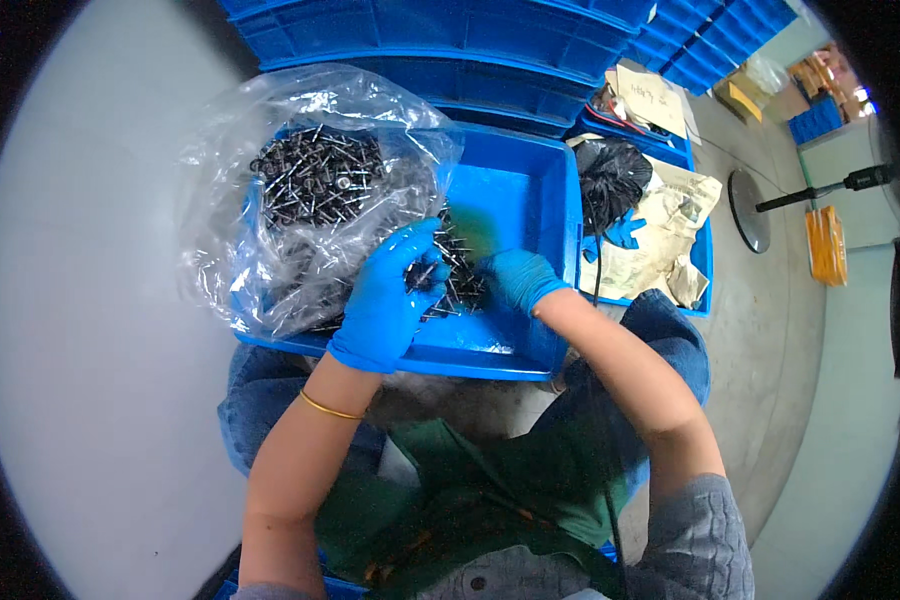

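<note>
Blue bin, centre frame: smooth moulded plastic, slight sheen. Bag, upper left: clear glossy film, crinkled. Screws: dark metal, probably with rubber washers. Gloves on left hand and right hand: matt blue rubber.

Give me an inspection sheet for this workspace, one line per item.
Surface: blue bin resting against the person's knees, grey floor around it.
Job's things: pile of dark screws in the bin; clear plastic bag holding more of them.
Clutter: black bag and crumpled paper in the neighbouring bin.
Hands: left hand and right hand, both in blue gloves, in the screws; grip unclear.
Cables: black cord running down past the right forearm.
Surroundings: stacked blue crates behind.
</note>
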The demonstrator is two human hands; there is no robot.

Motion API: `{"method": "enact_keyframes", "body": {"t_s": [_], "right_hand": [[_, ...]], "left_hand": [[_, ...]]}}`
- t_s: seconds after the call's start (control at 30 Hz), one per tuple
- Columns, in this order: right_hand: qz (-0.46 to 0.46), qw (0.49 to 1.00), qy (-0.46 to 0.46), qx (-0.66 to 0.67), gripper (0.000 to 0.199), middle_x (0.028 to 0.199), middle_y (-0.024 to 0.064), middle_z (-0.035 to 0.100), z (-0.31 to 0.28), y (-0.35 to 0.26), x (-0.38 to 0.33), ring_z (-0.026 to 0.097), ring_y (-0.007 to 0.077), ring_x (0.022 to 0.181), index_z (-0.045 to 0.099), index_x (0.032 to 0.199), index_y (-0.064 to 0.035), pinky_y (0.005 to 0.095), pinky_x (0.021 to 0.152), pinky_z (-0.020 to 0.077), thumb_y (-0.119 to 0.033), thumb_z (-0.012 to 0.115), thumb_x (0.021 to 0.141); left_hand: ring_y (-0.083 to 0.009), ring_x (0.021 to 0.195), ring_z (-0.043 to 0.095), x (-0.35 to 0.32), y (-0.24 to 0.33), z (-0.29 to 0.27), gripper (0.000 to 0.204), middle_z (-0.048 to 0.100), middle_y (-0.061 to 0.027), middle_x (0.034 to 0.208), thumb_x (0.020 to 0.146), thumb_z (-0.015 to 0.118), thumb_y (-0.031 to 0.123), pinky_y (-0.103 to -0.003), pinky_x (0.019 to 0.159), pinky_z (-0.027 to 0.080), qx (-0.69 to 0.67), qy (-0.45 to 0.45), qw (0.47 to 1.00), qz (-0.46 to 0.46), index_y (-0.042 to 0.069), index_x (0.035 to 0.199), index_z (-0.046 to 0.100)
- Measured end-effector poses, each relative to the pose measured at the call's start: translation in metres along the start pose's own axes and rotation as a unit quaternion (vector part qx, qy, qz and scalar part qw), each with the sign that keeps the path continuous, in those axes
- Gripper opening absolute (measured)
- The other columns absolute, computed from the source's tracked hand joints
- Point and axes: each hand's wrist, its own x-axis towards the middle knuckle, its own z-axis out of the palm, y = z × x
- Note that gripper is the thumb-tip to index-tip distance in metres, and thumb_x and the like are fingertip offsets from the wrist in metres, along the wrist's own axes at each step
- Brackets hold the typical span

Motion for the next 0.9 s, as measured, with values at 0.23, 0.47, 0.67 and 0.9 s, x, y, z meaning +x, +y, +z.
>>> {"method": "enact_keyframes", "body": {"t_s": [0.23, 0.47, 0.67, 0.9], "right_hand": [[-0.157, 0.950, 0.210, -0.170, 0.009, 0.061, 0.0099, 0.058, 0.028, -0.013, 0.006, 0.059, 0.0264, 0.057, 0.061, 0.065, -0.0094, 0.0402, 0.046, 0.0452, -0.011, 0.052, 0.064], [-0.085, 0.992, 0.068, 0.059, 0.022, 0.068, 0.0144, 0.057, -0.023, -0.010, -0.020, 0.057, 0.0231, 0.060, 0.055, 0.088, -0.0021, 0.0326, 0.055, 0.0450, -0.016, 0.056, 0.071], [-0.067, 0.862, 0.167, 0.475, 0.018, 0.065, 0.0063, 0.054, -0.080, -0.044, -0.058, 0.050, 0.0106, 0.059, 0.056, 0.089, -0.0056, 0.0256, 0.055, 0.0418, -0.018, 0.058, 0.076], [-0.103, 0.799, 0.208, 0.555, 0.022, 0.076, 0.0035, 0.057, -0.076, -0.053, -0.060, 0.048, 0.0052, 0.065, 0.056, 0.096, -0.0058, 0.0210, 0.058, 0.0416, -0.014, 0.059, 0.076]], "left_hand": [[-0.0083, 0.064, 0.047, -0.001, 0.003, -0.004, 0.030, 0.048, -0.0008, 0.073, 0.079, 0.050, 0.013, -0.020, 0.056, 0.039, -0.002, 0.013, 1.000, 0.015, 0.004, 0.107, 0.047], [-0.0071, 0.062, 0.046, -0.002, 0.000, -0.002, 0.026, 0.048, -0.0005, 0.074, 0.081, 0.046, 0.013, -0.019, 0.051, 0.039, 0.038, 0.047, 0.998, 0.002, 0.005, 0.106, 0.048], [-0.0048, 0.057, 0.044, -0.016, 0.002, 0.021, 0.022, 0.051, 0.0002, 0.075, 0.084, 0.044, 0.017, -0.017, 0.045, 0.035, 0.102, -0.035, 0.994, -0.015, 0.005, 0.102, 0.051], [-0.0036, 0.051, 0.043, -0.017, 0.003, 0.031, 0.018, 0.052, 0.0001, 0.068, 0.083, 0.048, 0.013, -0.016, 0.043, 0.034, 0.153, 0.003, 0.988, 0.036, 0.005, 0.098, 0.054]]}}
